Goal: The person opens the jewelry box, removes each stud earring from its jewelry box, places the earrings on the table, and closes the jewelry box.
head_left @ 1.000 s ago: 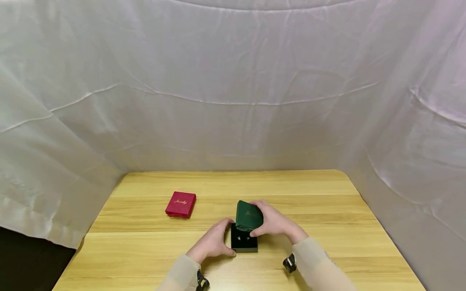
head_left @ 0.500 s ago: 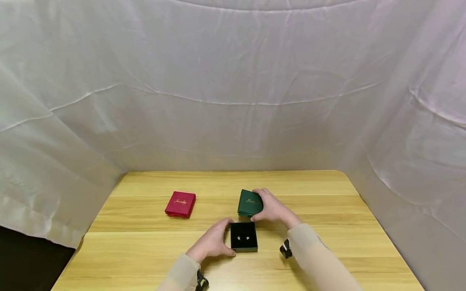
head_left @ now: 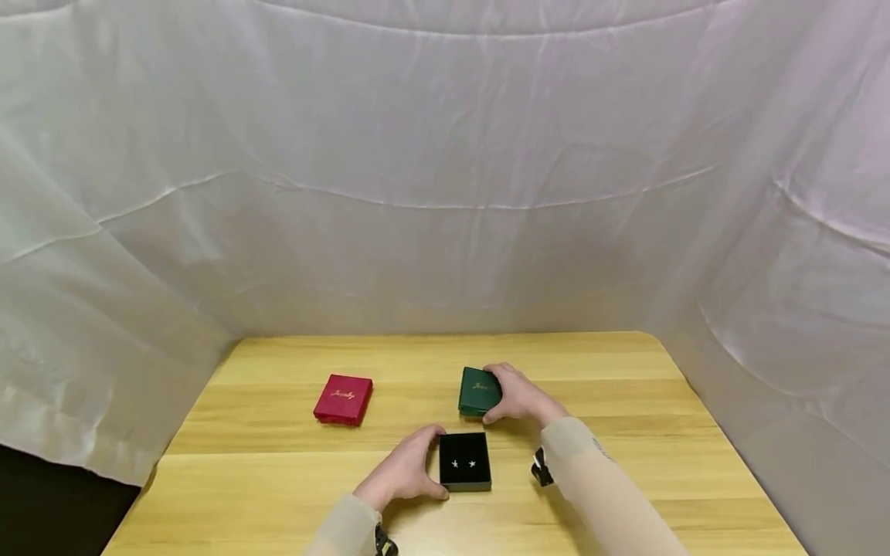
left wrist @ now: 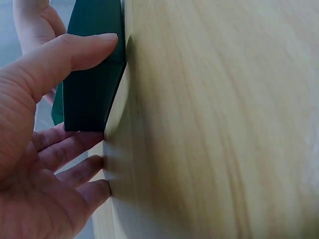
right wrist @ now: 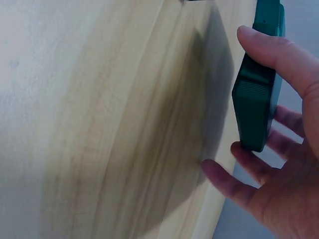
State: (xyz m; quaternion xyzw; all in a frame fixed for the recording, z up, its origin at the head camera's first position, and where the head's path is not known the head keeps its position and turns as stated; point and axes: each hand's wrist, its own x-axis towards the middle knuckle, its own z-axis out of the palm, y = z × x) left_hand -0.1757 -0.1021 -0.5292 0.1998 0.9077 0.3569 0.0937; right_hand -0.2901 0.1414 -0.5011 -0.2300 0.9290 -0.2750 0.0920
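Observation:
My left hand (head_left: 405,469) grips the left side of an open jewelry box base (head_left: 469,487), thumb at the front and fingers at the back. Its black lining bears two small silvery star-shaped earrings (head_left: 472,464), side by side. In the left wrist view the thumb lies along the dark green side wall (left wrist: 92,99) of this base. Behind the base, my right hand (head_left: 518,398) holds the green lid (head_left: 476,391) with faint gold lettering, pinching it from the right. The right wrist view has this lid (right wrist: 253,109) close over the table, its shadow beside it.
A closed red jewelry box (head_left: 344,400) with gold lettering lies to the left on the wooden table (head_left: 264,494). Pale cloth (head_left: 431,255) hangs behind the table and along both sides. Each wrist carries a small black device (head_left: 541,468).
My right hand has carried the green lid off the base, backward and slightly right, and levelled it. Both earrings are now uncovered. My left hand keeps its grip; the view has tilted slightly.

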